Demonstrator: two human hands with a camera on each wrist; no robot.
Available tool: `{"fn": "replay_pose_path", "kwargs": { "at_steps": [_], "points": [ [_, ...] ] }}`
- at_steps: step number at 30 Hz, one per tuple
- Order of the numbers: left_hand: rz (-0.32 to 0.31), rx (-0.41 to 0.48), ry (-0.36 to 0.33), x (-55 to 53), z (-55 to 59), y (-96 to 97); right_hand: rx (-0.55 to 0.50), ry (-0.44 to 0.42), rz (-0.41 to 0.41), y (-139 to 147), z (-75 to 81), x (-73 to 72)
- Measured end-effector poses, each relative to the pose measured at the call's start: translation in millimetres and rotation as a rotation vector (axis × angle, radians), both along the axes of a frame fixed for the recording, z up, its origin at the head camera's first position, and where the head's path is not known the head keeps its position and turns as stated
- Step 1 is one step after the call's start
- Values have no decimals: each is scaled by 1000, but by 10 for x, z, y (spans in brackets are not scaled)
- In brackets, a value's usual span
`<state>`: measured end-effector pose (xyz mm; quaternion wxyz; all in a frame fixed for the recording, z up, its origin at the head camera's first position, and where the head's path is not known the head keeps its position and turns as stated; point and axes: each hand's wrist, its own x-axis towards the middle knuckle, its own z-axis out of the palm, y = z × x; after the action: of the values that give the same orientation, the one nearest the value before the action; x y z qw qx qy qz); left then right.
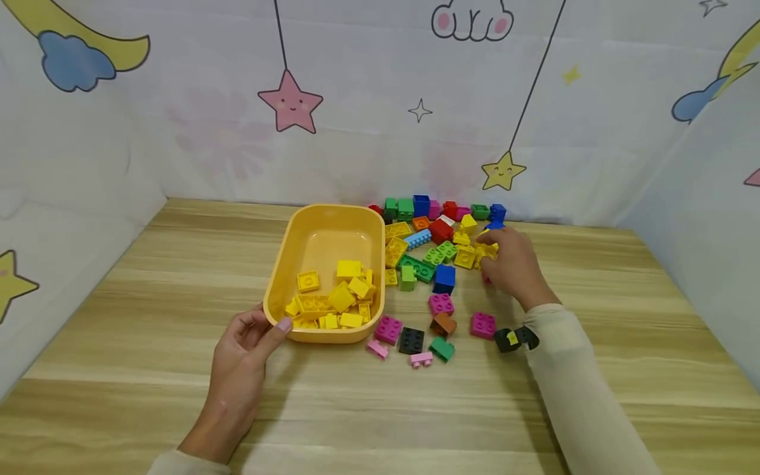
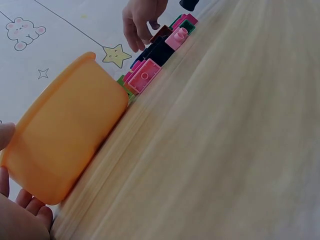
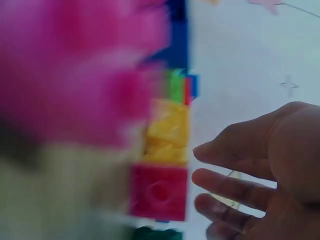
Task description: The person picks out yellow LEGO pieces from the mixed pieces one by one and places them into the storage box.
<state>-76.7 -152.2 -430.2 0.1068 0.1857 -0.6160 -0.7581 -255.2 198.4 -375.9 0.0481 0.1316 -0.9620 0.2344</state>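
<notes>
My left hand (image 1: 240, 366) holds the near left corner of a yellow-orange plastic tub (image 1: 315, 241), thumb over the rim and fingers against its outside. Several yellow toy bricks (image 1: 341, 297) lie in the near half of the tub. Over at the right side of the brick pile, my right hand (image 1: 516, 267) reaches down to a group of yellow bricks (image 1: 465, 257). In the right wrist view its fingers (image 3: 235, 187) are extended and apart from the thumb, with nothing between them. A magenta brick (image 3: 159, 192) and yellow bricks appear just beyond the fingertips.
Mixed bricks spread right of the tub, among them a blue brick (image 1: 444, 280), a dark green brick (image 1: 417, 268) and a black brick (image 1: 411, 341). A black piece (image 1: 515, 339) lies by the right sleeve. A printed cloth (image 1: 380, 145) hangs behind the wooden table (image 1: 148, 316).
</notes>
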Motion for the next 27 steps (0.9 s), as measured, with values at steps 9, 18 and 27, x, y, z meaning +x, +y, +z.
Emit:
{"fn": "replay_pose_path", "kwargs": {
  "at_steps": [9,18,27],
  "points": [
    [7,8,20,10,5,13,67,56,-55,-37,-97,-31],
    [9,-12,7,8,-1,10,165,-58,-4,-64,-31,-18],
    [0,-15,7,3,1,4,178,-183,67,-16,1,16]
  ]
}}
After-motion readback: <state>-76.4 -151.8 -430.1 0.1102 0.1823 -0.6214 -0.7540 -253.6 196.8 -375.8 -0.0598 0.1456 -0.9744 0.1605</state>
